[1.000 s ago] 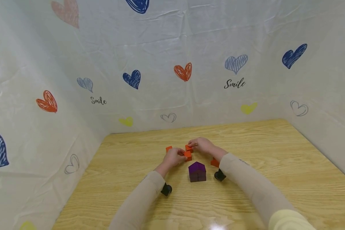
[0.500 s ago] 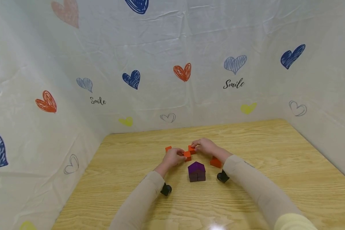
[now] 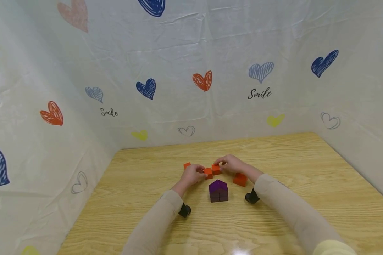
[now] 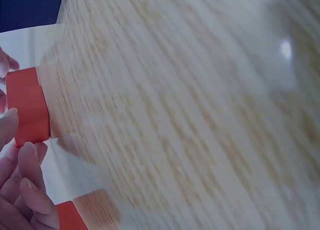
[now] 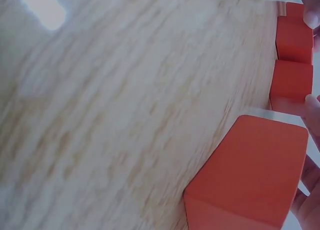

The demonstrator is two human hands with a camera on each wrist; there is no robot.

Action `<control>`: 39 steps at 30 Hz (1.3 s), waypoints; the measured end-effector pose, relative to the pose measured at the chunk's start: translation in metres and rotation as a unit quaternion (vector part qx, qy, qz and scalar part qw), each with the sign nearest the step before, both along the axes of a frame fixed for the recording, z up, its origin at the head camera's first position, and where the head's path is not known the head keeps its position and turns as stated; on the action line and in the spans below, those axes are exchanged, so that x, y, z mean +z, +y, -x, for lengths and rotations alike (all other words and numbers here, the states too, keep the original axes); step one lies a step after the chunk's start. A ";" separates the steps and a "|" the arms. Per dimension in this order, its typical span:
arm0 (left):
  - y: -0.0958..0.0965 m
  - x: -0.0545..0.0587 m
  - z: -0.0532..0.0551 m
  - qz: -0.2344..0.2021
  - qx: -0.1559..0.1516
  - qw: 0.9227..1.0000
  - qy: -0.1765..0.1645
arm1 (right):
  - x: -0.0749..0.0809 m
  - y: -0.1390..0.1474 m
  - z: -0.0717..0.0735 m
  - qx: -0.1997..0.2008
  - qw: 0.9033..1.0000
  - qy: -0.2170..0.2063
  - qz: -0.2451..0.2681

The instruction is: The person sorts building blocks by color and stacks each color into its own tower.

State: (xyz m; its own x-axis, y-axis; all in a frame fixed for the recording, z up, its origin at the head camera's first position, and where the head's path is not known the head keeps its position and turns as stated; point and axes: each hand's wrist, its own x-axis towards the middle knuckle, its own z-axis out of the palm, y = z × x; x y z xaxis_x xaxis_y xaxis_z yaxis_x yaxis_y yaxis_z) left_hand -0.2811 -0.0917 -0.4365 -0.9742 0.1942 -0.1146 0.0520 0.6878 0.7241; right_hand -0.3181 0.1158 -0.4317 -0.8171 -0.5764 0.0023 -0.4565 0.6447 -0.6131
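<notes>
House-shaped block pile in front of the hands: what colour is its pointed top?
Its pointed top is purple, best seen in the head view.

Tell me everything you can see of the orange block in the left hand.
The orange block is plain and box-like, with smooth, even faces; its material is unclear. It appears to sit flat on the wood-grain table, beyond the purple house-shaped stack. The left hand pinches it, and its right side appears to meet the neighboring block held by the right hand.

wood-grain table (image 3: 137, 177); behind and beside it, white sheet (image 3: 175, 53), colored hearts (image 3: 148, 89), "smile" lettering (image 3: 259, 94).
</notes>
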 end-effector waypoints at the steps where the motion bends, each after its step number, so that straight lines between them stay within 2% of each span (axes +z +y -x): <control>1: 0.000 0.000 0.001 0.002 0.001 1.000 0.000 | 0.000 0.001 0.000 0.004 1.000 -0.014 0.010; 5: 0.001 -0.001 0.002 0.004 0.000 1.000 0.001 | -0.002 0.004 0.001 0.004 0.998 -0.043 0.037; 12: 0.002 -0.002 0.003 0.007 -0.008 1.000 0.009 | -0.010 0.004 0.005 -0.018 0.999 -0.037 0.018; 17: 0.002 -0.002 0.003 0.007 -0.010 1.000 0.009 | -0.015 0.003 0.005 -0.029 0.998 -0.044 0.030; 32: 0.005 -0.003 0.003 -0.015 -0.001 1.000 -0.001 | -0.015 0.005 0.001 -0.045 0.997 -0.050 0.043; 39: 0.005 -0.005 0.004 -0.008 -0.003 1.000 0.014 | -0.015 0.007 -0.001 -0.037 0.997 -0.043 0.049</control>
State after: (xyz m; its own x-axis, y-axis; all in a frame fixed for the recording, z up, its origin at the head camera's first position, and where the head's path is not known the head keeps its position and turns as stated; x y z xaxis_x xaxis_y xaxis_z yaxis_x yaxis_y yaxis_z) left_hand -0.2849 -0.0867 -0.4414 -0.9759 0.2018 -0.0835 0.0769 0.6754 0.7334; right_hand -0.3173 0.1228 -0.4471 -0.8567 -0.5155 -0.0173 -0.3527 0.6099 -0.7096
